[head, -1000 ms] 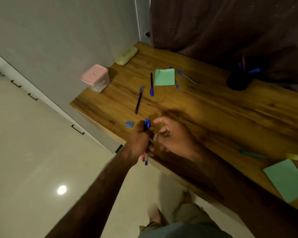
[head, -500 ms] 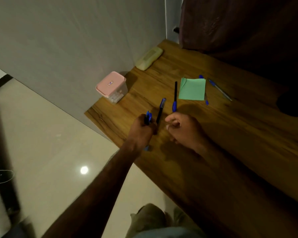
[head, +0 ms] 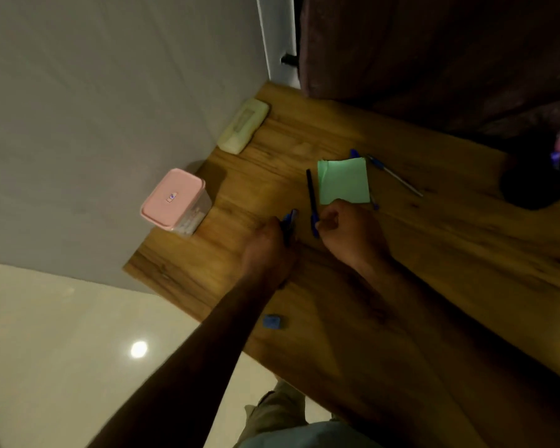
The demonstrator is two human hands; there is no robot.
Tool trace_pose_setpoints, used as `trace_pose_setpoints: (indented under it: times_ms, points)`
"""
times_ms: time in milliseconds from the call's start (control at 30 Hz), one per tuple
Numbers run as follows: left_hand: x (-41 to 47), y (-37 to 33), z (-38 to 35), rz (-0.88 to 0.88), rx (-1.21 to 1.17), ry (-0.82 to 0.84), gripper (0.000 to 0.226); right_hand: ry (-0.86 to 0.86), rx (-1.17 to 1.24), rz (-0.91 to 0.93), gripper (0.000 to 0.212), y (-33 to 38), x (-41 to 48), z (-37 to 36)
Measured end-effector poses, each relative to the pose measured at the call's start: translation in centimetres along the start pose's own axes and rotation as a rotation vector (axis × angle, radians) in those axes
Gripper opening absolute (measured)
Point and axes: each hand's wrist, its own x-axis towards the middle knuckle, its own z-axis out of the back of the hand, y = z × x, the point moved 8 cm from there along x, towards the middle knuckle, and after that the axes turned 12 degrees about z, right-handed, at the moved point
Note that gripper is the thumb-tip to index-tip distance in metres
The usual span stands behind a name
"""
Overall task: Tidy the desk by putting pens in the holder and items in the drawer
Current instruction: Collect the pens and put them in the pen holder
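Near the middle of the frame we see a black pen with a blue cap [head: 311, 202] lying flat on the wooden worktop [head: 450, 253]. Its long axis runs almost straight up and down the picture, black barrel toward the top, blue cap toward the bottom. The right hand [head: 349, 234] sits at the cap end with its fingers curled in a loose fist; thumb and forefinger meet the cap, though we cannot tell whether that grip has closed on the pen or only touches it.

Just to the left, the left hand [head: 269, 250] is closed in a fist around a bundle of pens [head: 289, 223], whose blue tips stick out above the knuckles and point toward the top of the frame. Motion blur hides how many there are. Both forearms reach up from the lower edge of the picture, the left one from the lower left, the right one along the worktop from the lower right.

Directly above the right hand lies a green sticky-note pad [head: 343, 181], with a blue pen [head: 374, 202] partly hidden under it. Another pen [head: 395, 176], blue-capped with a pale barrel, lies slanted to the pad's right. A dark pen holder [head: 530, 185] stands at the right edge. Below the left forearm rests a small blue eraser [head: 272, 321]. Along the worktop's left edge stand a pink-lidded box [head: 175, 198] and, higher up, a pale yellow case [head: 243, 126].
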Motion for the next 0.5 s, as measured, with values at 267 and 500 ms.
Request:
trace_pose_setpoints:
  times_ms: [267,500]
  points:
    - [1.4,1.7,2.0,0.121,-0.365,0.226,0.021,-0.023,-0.204,-0.077,0.035,0.1,1.2,-1.4]
    - [1.7,0.4,3.3,0.082,-0.543,0.242,0.027,-0.021,-0.142,-0.115,0.034,-0.2,1.3,-1.2]
